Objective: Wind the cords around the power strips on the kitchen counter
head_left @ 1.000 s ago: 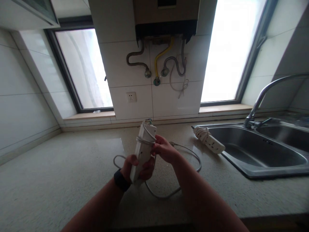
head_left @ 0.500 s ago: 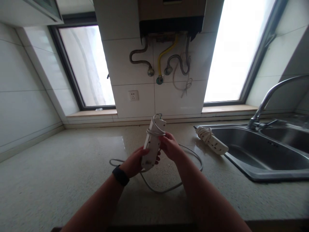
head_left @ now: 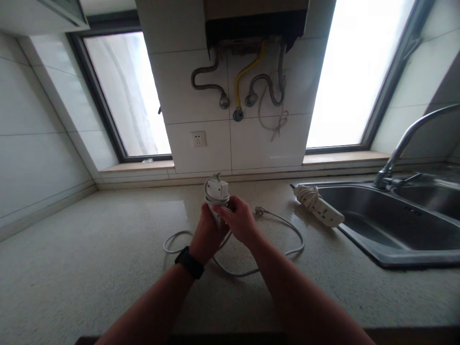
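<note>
A white power strip (head_left: pixel 217 189) is raised above the counter, its far end tipped up and away from me. My left hand (head_left: pixel 207 235), with a dark watch band on the wrist, is wrapped round its lower part and hides much of it. Several turns of grey-white cord (head_left: pixel 216 201) circle the strip near its far end. My right hand (head_left: pixel 241 221) is closed at those turns from the right, thumb across the front. The rest of the cord loops over the counter below both hands, with its plug (head_left: pixel 259 211) lying just right of my right hand.
A second white power strip (head_left: pixel 319 206), its cord wound round one end, rests against the rim of the steel sink (head_left: pixel 381 258) at right. A tap (head_left: pixel 398 148) arches over the sink. On the wall are a socket (head_left: pixel 198 139) and heater pipes (head_left: pixel 237 91).
The power strip has turned more upright and shifted left, its far end now lower in view. My right hand has moved left beside my left hand. The plug on the counter has come into sight.
</note>
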The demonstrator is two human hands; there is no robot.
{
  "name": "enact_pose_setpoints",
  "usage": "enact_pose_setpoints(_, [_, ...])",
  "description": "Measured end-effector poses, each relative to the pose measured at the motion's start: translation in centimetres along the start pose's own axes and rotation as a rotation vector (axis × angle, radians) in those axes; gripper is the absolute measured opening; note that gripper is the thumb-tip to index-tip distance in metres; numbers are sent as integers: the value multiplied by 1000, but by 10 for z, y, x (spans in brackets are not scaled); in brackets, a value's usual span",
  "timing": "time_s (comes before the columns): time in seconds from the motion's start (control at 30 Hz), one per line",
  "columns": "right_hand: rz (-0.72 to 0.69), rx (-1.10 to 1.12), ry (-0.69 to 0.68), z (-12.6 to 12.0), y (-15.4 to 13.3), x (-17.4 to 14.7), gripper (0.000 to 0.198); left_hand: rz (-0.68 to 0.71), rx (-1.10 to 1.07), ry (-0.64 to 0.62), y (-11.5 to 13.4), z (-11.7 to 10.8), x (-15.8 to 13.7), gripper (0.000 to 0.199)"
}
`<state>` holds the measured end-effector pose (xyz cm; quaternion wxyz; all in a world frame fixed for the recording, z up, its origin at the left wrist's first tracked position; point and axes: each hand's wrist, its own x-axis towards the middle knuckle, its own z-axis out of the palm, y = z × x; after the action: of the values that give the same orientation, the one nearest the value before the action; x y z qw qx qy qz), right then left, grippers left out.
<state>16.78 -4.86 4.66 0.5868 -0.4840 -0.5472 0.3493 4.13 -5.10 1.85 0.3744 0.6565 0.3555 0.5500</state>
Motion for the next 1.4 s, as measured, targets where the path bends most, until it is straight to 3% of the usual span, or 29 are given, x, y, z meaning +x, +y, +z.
enact_pose_setpoints(0.1, [-17,-41,-138,-14,-5,6,50,10,237,42,3,-8,2,55])
enact_pose_setpoints(0.17, [-32,-58,-197,-24,-9,10,49,-24,259,29,3,-11,4,53])
enact_pose_setpoints(0.43, [-76,-87,-179,-59,-13,21,42,-257,-201,-78,2,-9,4,49])
enact_pose_setpoints(0.6, [-28,31,-228,-55,-2,23,40,-344,-558,-321,9,-7,-4,58])
enact_pose_setpoints(0.77, [10,339,-337,-38,-3,13,51,-369,-888,-618,8,-6,-10,56])
enact_pose_setpoints(0.93, [129,503,-568,-33,-4,2,63,-386,-979,-817,4,-7,-15,37])
enact_pose_setpoints(1.07, [215,546,-655,-31,-3,-6,66,-393,-956,-922,5,-9,-17,44])
enact_pose_setpoints(1.13, [233,542,-636,-29,-3,-7,64,-373,-909,-898,6,-10,-15,49])
enact_pose_setpoints(1.2, [240,503,-573,-27,-2,-5,59,-368,-843,-787,7,-12,-11,52])
enact_pose_setpoints(1.3, [166,459,-345,-27,0,4,52,-361,-696,-524,6,-14,-3,48])
enact_pose_setpoints(1.4, [51,440,-124,-30,1,13,46,-222,-451,-336,2,-16,5,51])
